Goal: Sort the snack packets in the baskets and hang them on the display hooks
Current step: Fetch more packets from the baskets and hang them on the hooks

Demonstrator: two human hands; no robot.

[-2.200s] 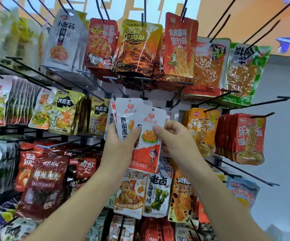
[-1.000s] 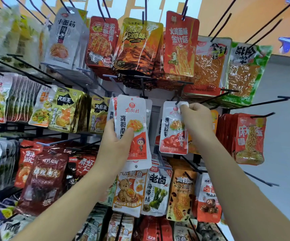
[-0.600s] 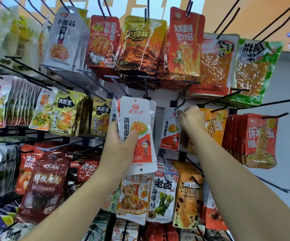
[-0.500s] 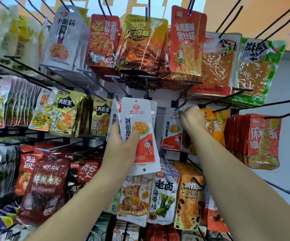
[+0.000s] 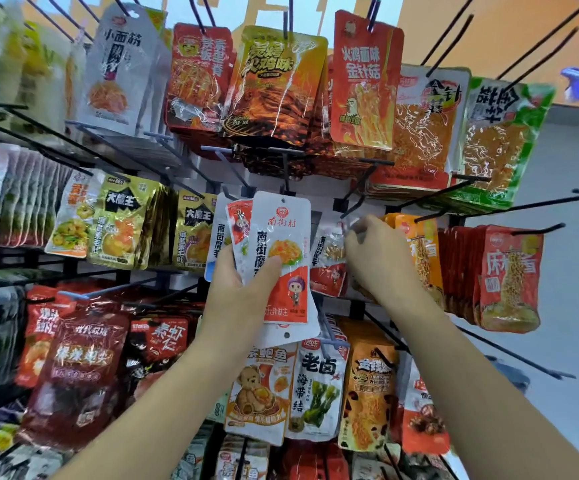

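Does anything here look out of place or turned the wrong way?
Yes. In the white-and-red packets that the left hand grips, one rear packet is upside down: its hang hole sits at the bottom, so it needs turning before hanging.

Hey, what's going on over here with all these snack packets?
A person is stocking a snack rack. Their left hand grips a small stack of white-and-red packets in front of the middle row. Their right hand pinches the top of one matching packet beside it, up near a hook. That spot is blurred, so whether it hangs yet is unclear.
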